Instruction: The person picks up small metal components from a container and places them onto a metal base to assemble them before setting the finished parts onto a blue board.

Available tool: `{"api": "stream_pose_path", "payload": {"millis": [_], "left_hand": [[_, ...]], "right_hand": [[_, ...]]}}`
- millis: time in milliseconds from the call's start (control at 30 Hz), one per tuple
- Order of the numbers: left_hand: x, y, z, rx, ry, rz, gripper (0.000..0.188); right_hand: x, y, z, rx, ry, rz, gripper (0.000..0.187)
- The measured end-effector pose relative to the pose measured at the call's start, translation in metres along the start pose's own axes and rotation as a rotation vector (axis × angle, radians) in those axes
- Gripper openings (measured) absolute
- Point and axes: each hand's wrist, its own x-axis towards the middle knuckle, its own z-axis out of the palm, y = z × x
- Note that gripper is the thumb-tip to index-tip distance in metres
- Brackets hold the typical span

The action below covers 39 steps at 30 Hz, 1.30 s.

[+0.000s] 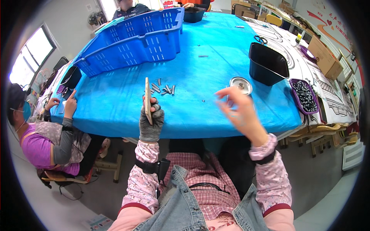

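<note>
My left hand (152,119), in a grey fingerless glove, grips a thin flat pale board (147,101) held upright and seen nearly edge-on. Several small dark grey strips (166,90) lie in a loose heap just beyond it on the blue table cover. My bare right hand (239,111) hovers over the table to the right, a little smeared by motion. Its fingers look apart, and nothing shows between them. Just behind that hand stands a round silvery metal dish (241,84), partly hidden by the fingers.
A large blue plastic crate (131,50) stands at the far left. To the right are a black bin (268,65), a purple basket (304,96) of small dark pieces, and black-handled scissors (260,39). A co-worker in purple (42,148) sits at the left; others sit beyond the crate.
</note>
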Motion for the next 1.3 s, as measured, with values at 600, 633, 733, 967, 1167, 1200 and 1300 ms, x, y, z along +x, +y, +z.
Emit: {"api": "stream_pose_path", "payload": {"millis": [600, 633, 733, 967, 1167, 1200, 1300], "left_hand": [[0.0, -0.007, 0.011, 0.117, 0.087, -0.052, 0.016], [0.0, -0.007, 0.009, 0.156, 0.1, -0.041, 0.018], [-0.003, -0.012, 0.028, 0.376, 0.287, 0.037, 0.026], [-0.031, -0.038, 0.092, 1.343, 0.312, 0.117, 0.016], [-0.057, -0.061, 0.108, 1.519, 0.061, -0.093, 0.018], [-0.06, -0.063, 0.109, 1.506, 0.029, -0.074, 0.019], [-0.063, -0.067, 0.111, 1.499, -0.03, -0.045, 0.022]], "right_hand": [[0.077, 0.041, 0.134, -0.332, 0.038, -0.024, 0.013], [0.076, 0.039, 0.13, -0.294, 0.081, 0.006, 0.013], [0.066, 0.013, 0.1, -0.175, 0.107, 0.115, 0.015], [-0.029, -0.049, 0.046, 0.227, 0.212, 0.07, 0.006], [-0.069, -0.067, 0.046, 0.168, 0.254, 0.065, 0.015], [-0.072, -0.067, 0.044, 0.159, 0.262, 0.083, 0.015], [-0.075, -0.065, 0.04, 0.151, 0.27, 0.1, 0.016]]}}
